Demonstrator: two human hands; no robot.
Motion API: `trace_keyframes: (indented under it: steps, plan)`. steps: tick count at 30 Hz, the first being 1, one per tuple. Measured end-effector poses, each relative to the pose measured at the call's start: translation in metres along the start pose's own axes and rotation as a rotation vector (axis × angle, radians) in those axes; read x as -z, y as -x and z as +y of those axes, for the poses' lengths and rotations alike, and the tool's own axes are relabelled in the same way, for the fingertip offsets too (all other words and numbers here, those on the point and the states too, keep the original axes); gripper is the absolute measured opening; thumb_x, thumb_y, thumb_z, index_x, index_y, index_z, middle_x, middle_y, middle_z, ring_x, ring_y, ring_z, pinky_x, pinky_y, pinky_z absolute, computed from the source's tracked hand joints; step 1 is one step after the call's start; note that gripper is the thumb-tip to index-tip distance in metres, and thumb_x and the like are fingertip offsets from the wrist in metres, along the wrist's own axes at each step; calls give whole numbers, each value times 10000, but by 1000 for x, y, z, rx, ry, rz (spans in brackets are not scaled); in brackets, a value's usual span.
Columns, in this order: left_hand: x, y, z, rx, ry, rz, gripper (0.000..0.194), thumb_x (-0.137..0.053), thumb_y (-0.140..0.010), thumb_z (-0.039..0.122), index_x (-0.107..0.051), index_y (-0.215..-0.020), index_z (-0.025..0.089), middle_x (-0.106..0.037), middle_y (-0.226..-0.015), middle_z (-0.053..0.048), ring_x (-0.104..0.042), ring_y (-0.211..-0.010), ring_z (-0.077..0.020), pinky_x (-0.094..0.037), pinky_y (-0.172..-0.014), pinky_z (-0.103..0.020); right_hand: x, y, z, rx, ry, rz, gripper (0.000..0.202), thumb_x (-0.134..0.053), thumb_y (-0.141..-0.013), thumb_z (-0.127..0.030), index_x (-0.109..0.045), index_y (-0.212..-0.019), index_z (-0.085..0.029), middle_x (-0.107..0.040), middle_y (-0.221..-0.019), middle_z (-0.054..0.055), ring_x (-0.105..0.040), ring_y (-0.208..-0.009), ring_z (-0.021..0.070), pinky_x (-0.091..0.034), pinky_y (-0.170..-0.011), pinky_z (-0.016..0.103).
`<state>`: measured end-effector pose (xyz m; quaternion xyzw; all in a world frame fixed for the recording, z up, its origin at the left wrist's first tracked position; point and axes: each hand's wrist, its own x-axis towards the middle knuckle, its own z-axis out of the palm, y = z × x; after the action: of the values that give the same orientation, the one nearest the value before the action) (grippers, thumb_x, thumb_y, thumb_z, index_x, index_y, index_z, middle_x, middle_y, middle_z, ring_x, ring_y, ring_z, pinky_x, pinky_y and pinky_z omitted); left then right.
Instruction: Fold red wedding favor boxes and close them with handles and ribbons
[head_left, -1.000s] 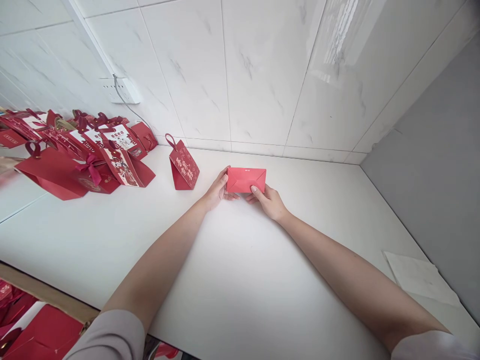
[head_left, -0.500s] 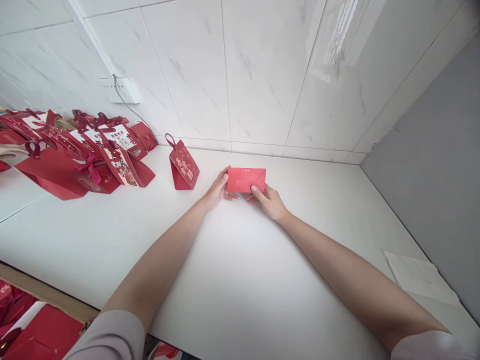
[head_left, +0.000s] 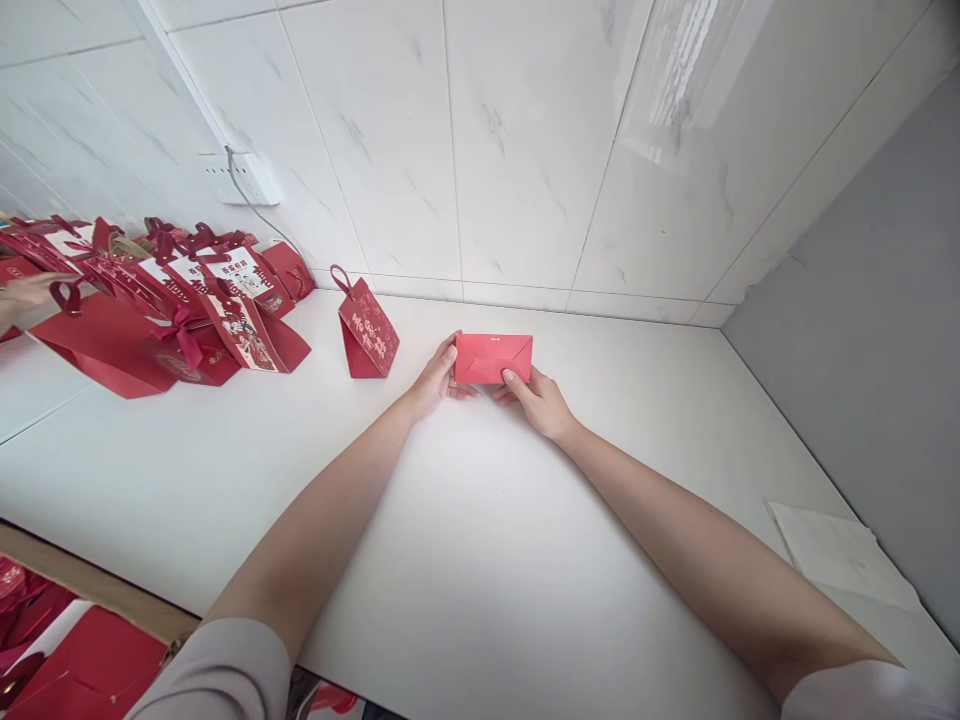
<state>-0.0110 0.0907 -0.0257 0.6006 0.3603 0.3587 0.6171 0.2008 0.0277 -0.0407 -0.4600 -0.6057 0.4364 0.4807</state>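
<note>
A small red paper box [head_left: 491, 350] is held up above the white table [head_left: 465, 560], with a creased rectangular face toward me. My left hand [head_left: 435, 378] grips its left edge, the thumb on the near side. On the lower right corner lies the thumb of my right hand [head_left: 544, 402], its fingers behind and below the box. To the left, a triangular red gift box [head_left: 369, 332] with pale characters and a ribbon loop stands upright on the table.
Several red gift boxes [head_left: 259, 335] with ribbons crowd the table's left side. Another person's hand [head_left: 26, 295] is at the far left. A carton [head_left: 127, 590] of red items sits lower left. White sheets [head_left: 840, 550] lie at right, and a socket [head_left: 240, 180] is on the wall.
The other person's hand at the far left has shifted slightly and looks blurred. My hands and the red box are nearly unchanged.
</note>
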Motion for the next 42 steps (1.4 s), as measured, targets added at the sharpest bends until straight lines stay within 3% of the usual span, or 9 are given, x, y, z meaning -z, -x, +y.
trace_keyframes:
  steps: [4,7,13,15,20,26,31,35,42]
  plan:
    - [-1,1,0,12,7,7,940,-435,-796,817,-162,-1548,323,-619,-1352,-154,-739,-692,-211,-558,-581,-307,0,0,0,-1,10,-2,503,-492,-916,-655,-592,-1141,-217,-747,-871,56,-735,-769,223,-565,-894,435]
    - [-3,1,1,-2,87,26,920,-440,-794,819,-192,-1552,362,-521,-1474,-118,-735,-907,-264,-580,-629,-346,0,1,1,31,68,-6,495,-470,-940,-621,-578,-1210,-220,-751,-933,62,-729,-789,223,-565,-902,443]
    - [-7,-3,1,-159,359,132,713,-463,-880,708,-328,-1510,401,-396,-1572,22,-450,-1402,-254,-448,-1099,-463,-1,1,6,345,220,58,569,-575,-900,-359,-452,-1451,-282,-425,-1536,94,-528,-1309,261,-599,-863,386]
    - [-8,-4,-2,-196,347,198,683,-556,-877,625,-378,-1483,365,-438,-1545,-13,-480,-1377,-266,-447,-1097,-471,0,0,7,416,234,89,492,-510,-898,-248,-530,-1388,-282,-378,-1570,74,-475,-1370,244,-560,-958,404]
    - [-13,-4,-8,-287,133,277,541,-677,-828,527,-584,-1237,184,-687,-1218,-122,-669,-1094,-297,-532,-937,-433,0,4,-2,449,172,287,199,-441,-921,-210,-638,-919,-243,-636,-1339,73,-586,-1251,245,-462,-1060,466]
    - [-23,2,-11,-332,-198,222,551,-588,-866,598,-622,-1190,154,-714,-1174,-128,-670,-1081,-298,-518,-917,-391,-3,16,-45,484,56,432,280,-460,-984,-368,-440,-1244,-266,-421,-1537,133,-540,-1309,255,-443,-1076,468]
    - [-34,6,-10,-450,-384,170,570,-494,-902,630,-646,-1152,141,-734,-1104,-121,-685,-999,-272,-516,-863,-354,20,21,-93,598,393,214,503,-486,-969,-398,-327,-1441,-321,-294,-1607,110,-489,-1351,304,-438,-1077,507]
    - [-43,11,-8,-519,-460,136,595,-404,-929,652,-657,-1089,138,-741,-971,-107,-687,-883,-256,-508,-776,-342,41,26,-122,715,693,-7,449,-494,-979,-350,-421,-1418,-289,-431,-1528,105,-404,-1417,303,-409,-1088,497]
    - [-46,12,-11,-527,-519,111,599,-349,-947,649,-664,-1013,144,-741,-914,-101,-682,-811,-239,-504,-732,-334,70,39,-148,623,940,-195,121,-559,-952,-243,-634,-1045,-226,-724,-1039,75,-675,-906,238,-484,-794,360]
